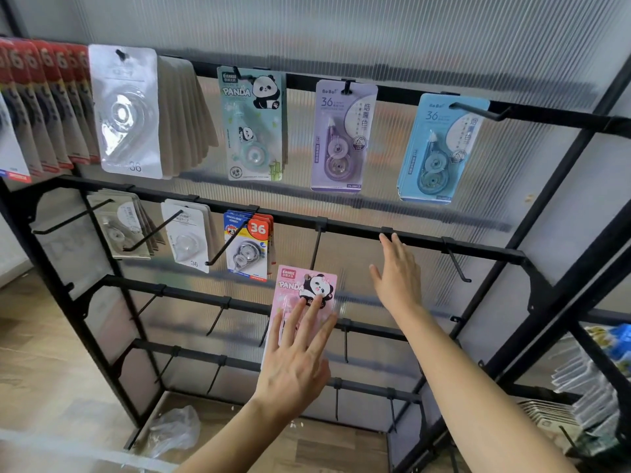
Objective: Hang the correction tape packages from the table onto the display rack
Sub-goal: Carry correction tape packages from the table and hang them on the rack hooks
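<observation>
A: What is seen along the rack [355, 229], from its left edge?
B: Red packages [44, 104] are hung at the top rail's left end, then a clear package [126, 110], a green package [254, 128], a purple package [339, 138] and a blue package [440, 148].
A: And the pink package [290, 287]?
B: It is found below the second rail's middle, its hang hole just at the tip of a bare hook [316, 249]. It is pressed by the left hand [293, 367], fingers straight and spread over its front; the thumb is hidden.
A: The right hand [397, 278]?
B: It is held open and empty, fingertips raised to the second rail.
</observation>
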Demonstrator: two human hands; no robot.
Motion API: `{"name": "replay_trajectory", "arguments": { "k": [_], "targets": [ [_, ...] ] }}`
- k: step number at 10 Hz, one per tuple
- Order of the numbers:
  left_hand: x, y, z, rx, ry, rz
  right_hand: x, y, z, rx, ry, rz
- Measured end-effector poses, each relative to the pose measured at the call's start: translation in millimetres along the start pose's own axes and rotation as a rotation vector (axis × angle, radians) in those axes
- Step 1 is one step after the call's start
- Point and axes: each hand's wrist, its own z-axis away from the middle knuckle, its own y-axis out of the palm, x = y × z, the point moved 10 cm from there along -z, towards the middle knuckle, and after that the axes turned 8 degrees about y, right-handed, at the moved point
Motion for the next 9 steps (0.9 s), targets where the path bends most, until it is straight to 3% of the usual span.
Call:
{"name": "replay_trajectory", "arguments": {
  "k": [4,7,9],
  "targets": [
    [-1,13,2,0.037,0.011,0.027,0,0,0,-0.001,0.004,0.009],
    [30,70,-38,0.239,-0.01,-0.05,1,-1,1,0.007,0.014,0.054],
    [46,93,-81,0.216,-0.012,-0.075,0,2,-1,0.012,-0.006,0.087]
  ]
}}
